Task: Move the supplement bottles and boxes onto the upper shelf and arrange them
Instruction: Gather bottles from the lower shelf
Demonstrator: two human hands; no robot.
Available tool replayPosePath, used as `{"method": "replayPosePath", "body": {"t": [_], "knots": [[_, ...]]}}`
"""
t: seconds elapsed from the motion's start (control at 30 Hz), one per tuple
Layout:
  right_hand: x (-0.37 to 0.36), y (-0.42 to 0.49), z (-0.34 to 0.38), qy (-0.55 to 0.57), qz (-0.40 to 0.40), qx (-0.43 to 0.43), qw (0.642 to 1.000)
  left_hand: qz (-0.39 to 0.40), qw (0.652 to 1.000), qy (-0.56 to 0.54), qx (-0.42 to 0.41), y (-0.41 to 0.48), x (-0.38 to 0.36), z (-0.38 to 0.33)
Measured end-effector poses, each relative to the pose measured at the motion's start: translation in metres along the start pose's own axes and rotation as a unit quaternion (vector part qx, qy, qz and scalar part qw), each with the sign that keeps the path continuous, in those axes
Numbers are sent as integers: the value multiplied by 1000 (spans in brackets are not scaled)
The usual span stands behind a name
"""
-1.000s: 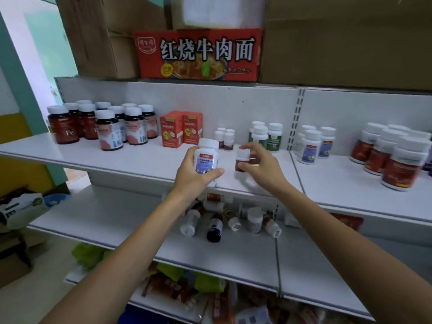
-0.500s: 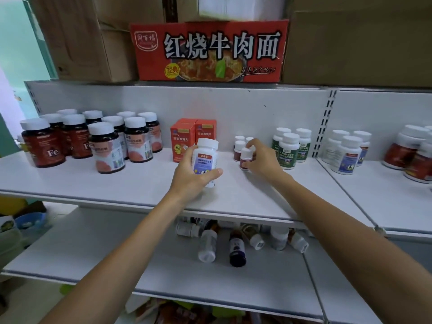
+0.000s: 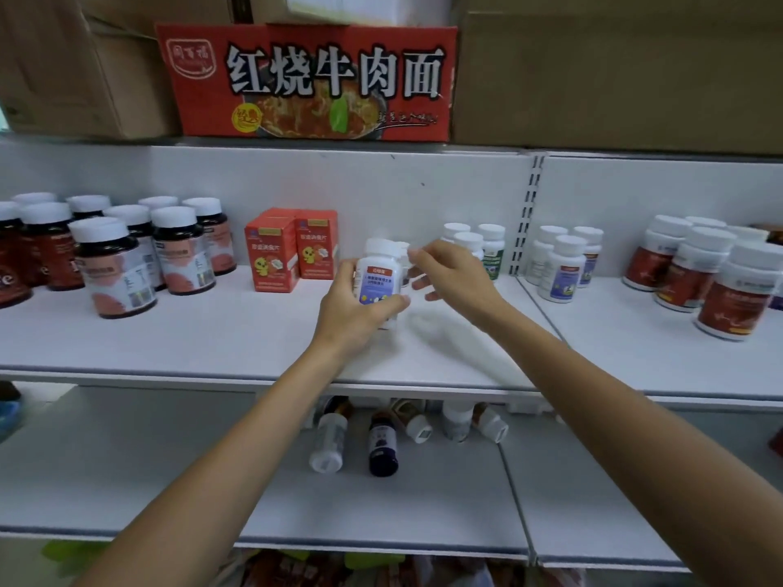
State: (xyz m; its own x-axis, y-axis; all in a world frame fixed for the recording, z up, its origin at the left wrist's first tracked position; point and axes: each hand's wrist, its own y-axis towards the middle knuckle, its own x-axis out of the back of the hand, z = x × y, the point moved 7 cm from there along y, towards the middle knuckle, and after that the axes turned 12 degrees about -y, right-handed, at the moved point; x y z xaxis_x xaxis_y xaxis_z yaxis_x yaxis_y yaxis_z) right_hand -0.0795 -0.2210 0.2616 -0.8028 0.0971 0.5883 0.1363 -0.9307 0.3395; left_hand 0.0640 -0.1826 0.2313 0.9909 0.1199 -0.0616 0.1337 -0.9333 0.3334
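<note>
On the upper shelf, near its middle, the left hand holds a white bottle upright. Its fingers curl round the left side and the thumb crosses the lower front. The bottle has a white cap and a blue-and-white label with an orange band at the top; the print on it is too small to read. Whether its base touches the shelf cannot be told.

Just to its right, the right hand holds nothing, its fingers loosely spread towards a small white-capped bottle. That bottle is half hidden behind the held one, and contact with it cannot be made out.

To the left stand two orange boxes, each with a yellow cartoon chick and unreadable Chinese print. Further left is a cluster of dark bottles with white caps and pinkish labels, a large letter "e" showing at the frame edge.

To the right stand white bottles with green labels. Past a slotted upright come blue-labelled ones, then red-labelled ones.

Overhead sits a red carton printed "红烧牛肉面", with brown cartons on either side.

On the lower shelf, several bottles lie on their sides, among them a pale one and a dark one, partly hidden under the upper shelf's front edge.
</note>
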Motion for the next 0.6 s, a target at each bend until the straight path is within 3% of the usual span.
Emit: {"method": "replayPosePath", "body": {"t": [0.1,0.2,0.33,0.47,0.53,0.6], "knots": [[25,-21,-2,66,48,2,997,6,1000,16,-10,-2,-49,-5],[62,-32,-22,50,45,2,998,4,998,47,-42,-9,-100,-15],[121,-45,-57,54,-26,13,998,35,996,65,-45,-21,-164,-21],[184,-59,-89,3,-158,42,987,109,983,126,-83,-38,-220,-17],[206,-63,-108,-55,-194,37,979,164,943,276,-86,-43,-244,0],[212,-62,-129,-112,-178,22,977,237,870,424,-82,-51,-260,16]]}}
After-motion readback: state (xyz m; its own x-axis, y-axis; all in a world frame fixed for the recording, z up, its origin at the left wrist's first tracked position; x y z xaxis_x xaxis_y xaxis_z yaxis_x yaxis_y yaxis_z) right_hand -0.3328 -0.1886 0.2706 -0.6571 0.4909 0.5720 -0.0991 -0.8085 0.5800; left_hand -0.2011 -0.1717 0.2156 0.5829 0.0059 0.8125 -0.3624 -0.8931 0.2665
